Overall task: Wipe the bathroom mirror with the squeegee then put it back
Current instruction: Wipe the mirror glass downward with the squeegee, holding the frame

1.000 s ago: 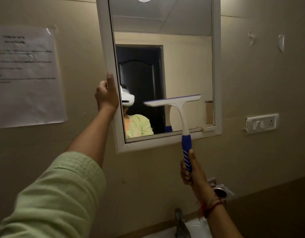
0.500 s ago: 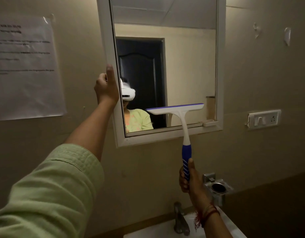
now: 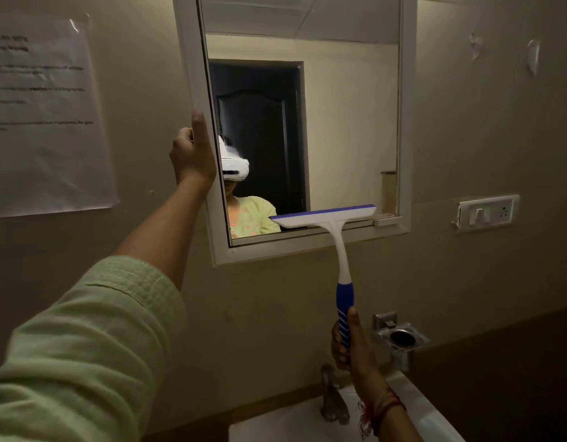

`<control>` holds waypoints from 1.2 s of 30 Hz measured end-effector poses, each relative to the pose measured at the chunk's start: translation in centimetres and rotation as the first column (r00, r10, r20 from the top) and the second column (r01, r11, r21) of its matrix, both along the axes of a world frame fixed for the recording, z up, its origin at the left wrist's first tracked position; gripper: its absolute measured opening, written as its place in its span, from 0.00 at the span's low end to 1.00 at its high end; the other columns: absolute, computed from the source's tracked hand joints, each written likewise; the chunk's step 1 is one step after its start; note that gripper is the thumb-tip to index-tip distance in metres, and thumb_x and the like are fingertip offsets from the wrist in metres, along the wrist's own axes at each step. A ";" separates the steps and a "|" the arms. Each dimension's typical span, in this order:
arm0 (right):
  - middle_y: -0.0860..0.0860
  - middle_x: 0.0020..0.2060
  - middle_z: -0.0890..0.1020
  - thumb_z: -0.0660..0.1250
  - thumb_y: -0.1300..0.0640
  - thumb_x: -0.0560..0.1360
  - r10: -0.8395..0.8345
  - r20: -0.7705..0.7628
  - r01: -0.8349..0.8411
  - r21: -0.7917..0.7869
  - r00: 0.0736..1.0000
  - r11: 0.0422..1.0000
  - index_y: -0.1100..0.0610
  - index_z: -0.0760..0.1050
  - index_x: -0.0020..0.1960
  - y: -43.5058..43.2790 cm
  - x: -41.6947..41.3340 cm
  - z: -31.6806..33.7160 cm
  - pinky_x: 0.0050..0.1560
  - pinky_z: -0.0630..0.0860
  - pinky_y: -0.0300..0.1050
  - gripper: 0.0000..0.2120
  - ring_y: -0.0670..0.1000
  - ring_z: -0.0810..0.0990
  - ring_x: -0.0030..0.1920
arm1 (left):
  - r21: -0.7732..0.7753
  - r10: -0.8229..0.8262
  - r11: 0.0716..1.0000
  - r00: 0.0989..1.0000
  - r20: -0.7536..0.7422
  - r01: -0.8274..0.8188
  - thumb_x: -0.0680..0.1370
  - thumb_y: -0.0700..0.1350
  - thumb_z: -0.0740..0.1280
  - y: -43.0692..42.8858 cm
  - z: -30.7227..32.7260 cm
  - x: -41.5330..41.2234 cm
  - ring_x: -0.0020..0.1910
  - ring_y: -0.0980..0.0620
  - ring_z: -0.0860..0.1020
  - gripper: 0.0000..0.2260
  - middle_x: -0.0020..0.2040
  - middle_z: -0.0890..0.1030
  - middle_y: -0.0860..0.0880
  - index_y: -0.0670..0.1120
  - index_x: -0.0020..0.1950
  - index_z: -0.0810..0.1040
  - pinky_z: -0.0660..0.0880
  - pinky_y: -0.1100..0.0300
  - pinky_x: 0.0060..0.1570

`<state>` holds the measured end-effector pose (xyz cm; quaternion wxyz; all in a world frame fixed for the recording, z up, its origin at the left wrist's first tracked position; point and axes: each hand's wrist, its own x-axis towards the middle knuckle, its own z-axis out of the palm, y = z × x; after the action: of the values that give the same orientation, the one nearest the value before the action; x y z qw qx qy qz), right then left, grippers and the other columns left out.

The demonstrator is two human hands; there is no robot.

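Our left hand [image 3: 193, 154] clasps the mirror [image 3: 349, 122] by its left frame edge, thumb up; the squeegee [image 3: 327, 220] lies with its blade at the glass's bottom edge, our right hand [image 3: 350, 344] wrapped round the blue handle. Dragged lower, the blade could snag the frame's lip.
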<state>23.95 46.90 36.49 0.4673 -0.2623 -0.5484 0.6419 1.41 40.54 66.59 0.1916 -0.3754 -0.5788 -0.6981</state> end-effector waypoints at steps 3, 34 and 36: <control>0.46 0.17 0.65 0.61 0.18 0.46 -0.002 0.010 0.002 -0.008 1.000 1.000 0.54 0.66 0.27 -0.2 0.2 -0.9 0.20 0.60 0.33 0.37 0.44 0.62 0.18 | 0.000 -0.012 1.000 1.000 0.007 0.012 0.78 0.61 0.51 -0.1 0.0 0.1 0.29 0.58 0.63 0.21 0.30 0.65 0.54 0.50 0.31 0.61 0.60 0.61 0.30; 0.46 0.18 0.68 0.56 0.31 0.67 0.193 -0.270 -0.098 0.329 0.943 0.939 0.52 0.68 0.26 1.4 5.2 25.7 0.20 0.62 0.32 0.26 0.43 0.64 0.17 | 0.021 -0.004 1.000 0.998 -0.061 0.005 0.78 0.63 0.49 0.0 -0.4 -0.5 0.32 0.56 0.68 0.22 0.31 0.70 0.51 0.50 0.32 0.66 0.61 0.61 0.30; 0.46 0.17 0.69 0.55 0.31 0.70 0.184 -0.279 -0.089 0.323 0.943 0.942 0.53 0.68 0.26 1.7 5.3 28.6 0.20 0.62 0.32 0.28 0.43 0.64 0.17 | 0.030 -0.002 1.000 0.997 -0.074 0.004 0.78 0.62 0.49 0.0 -0.5 -0.4 0.31 0.56 0.67 0.22 0.31 0.70 0.51 0.50 0.32 0.66 0.60 0.61 0.29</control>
<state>29.21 48.57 65.10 0.5350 -0.0455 -0.5795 0.6131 1.05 40.53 66.11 0.2176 -0.3988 -0.5601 -0.6927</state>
